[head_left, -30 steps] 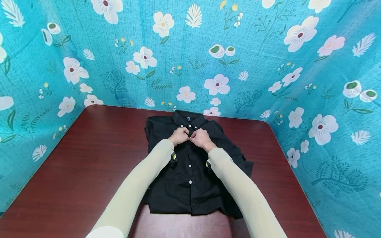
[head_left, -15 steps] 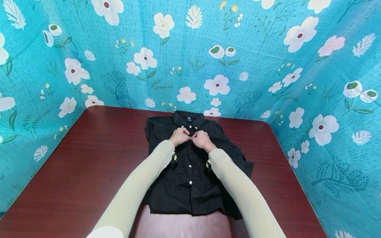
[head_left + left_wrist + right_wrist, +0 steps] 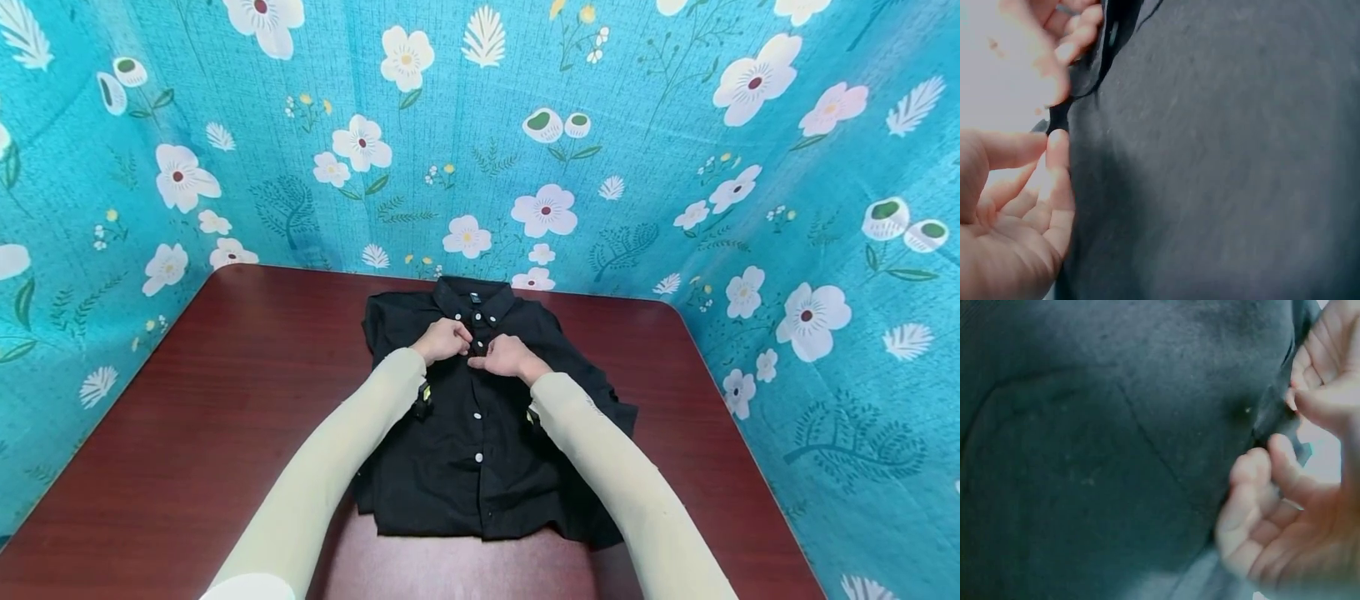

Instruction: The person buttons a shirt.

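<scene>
A black button-up shirt lies front up, its collar at the far side and white buttons down the placket. My left hand is at the left of the upper placket; in the left wrist view its thumb and index fingertip pinch the dark cloth. Opposite it, my right hand has its thumb stretched left over the placket, apart from the index finger. A white button shows between the two hands. The right wrist view has the right fingertips right at the cloth's edge, below a seam.
The shirt rests on a dark red wooden table. Behind and beside it hangs a turquoise floral cloth. Small black cameras sit at the wrists, below pale sleeves. Two lower white buttons lie on the front.
My hands were close together at the placket; now they are slightly apart. The left has shifted left, the right thumb has spread down and left, and the button between them has come into view.
</scene>
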Tool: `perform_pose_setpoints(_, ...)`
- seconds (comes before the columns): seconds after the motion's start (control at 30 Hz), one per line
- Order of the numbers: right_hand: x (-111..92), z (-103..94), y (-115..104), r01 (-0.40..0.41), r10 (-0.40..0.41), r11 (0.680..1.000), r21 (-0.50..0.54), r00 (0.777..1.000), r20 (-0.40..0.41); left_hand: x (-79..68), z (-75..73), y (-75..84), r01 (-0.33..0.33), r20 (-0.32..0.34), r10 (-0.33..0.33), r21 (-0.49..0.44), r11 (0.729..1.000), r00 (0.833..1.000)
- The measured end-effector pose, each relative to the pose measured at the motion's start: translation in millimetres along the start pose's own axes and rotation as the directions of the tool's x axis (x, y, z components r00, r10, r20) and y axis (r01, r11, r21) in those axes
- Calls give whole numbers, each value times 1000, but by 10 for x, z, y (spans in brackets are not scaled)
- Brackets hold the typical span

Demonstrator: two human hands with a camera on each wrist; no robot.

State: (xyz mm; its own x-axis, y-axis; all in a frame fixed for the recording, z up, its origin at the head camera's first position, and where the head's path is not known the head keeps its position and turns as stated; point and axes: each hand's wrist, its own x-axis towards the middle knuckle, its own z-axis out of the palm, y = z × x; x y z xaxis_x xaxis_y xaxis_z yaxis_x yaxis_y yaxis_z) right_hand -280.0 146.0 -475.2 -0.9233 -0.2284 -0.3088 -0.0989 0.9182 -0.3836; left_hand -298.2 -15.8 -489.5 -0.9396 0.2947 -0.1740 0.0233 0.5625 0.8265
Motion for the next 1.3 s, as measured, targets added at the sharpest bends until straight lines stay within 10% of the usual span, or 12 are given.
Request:
perform_pose_setpoints(0.4,-147,37,-151,-65,86,975,-212,992,90,-154,-57,154,-137,245,45,371,919,968)
perform_pose_setpoints(0.9,-202,71,-192,-29,62,967,-251,990,127,-205,24,165,-247,391,60,447,860,918)
perform_pose_setpoints(1.1,-187,59,-166,-25,49,983,-180,990,132,-201,22,152,-275,352,113,454,847,929)
perform_pose_setpoints(1.3,-188,-13,-36,-52,27,992,114,977,211,-235,39,155,-249,344,101,421,872,934)
